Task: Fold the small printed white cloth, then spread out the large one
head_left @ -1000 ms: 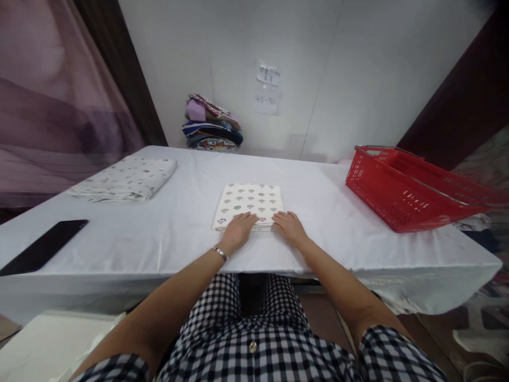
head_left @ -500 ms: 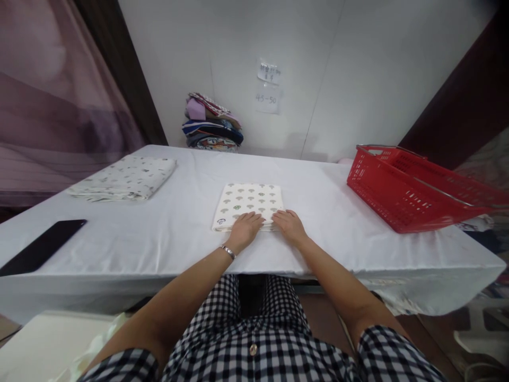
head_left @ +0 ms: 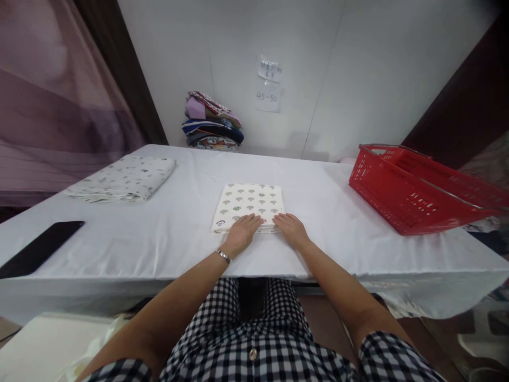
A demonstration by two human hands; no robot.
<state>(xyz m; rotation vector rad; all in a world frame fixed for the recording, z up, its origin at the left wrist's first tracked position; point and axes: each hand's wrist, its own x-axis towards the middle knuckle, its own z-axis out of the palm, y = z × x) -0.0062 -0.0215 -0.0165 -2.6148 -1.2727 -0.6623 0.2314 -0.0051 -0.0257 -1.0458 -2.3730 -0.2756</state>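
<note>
A folded white cloth (head_left: pixel 250 200) printed with small mushrooms lies flat in the middle of the table, in front of me. My left hand (head_left: pixel 242 232) rests on its near edge, palm down with the fingers stretched out; a silver bracelet circles that wrist. At the near right corner of the cloth, my right hand (head_left: pixel 291 229) lies flat with its fingers extended onto it. Both hands press on the fabric from above and grip nothing. Fingers partly cover the near edge of the cloth.
White satin covers the table (head_left: pixel 191 223). Another folded printed cloth (head_left: pixel 125 178) lies at the left, behind a black phone-like slab (head_left: pixel 43 246). A red plastic basket (head_left: pixel 413 196) stands at the right. Folded fabrics (head_left: pixel 212 127) are piled by the wall, near paper signs (head_left: pixel 268 95).
My left hand has shifted slightly left and toward me along the cloth's near edge. The right hand stays nearly in place. The view has moved a little.
</note>
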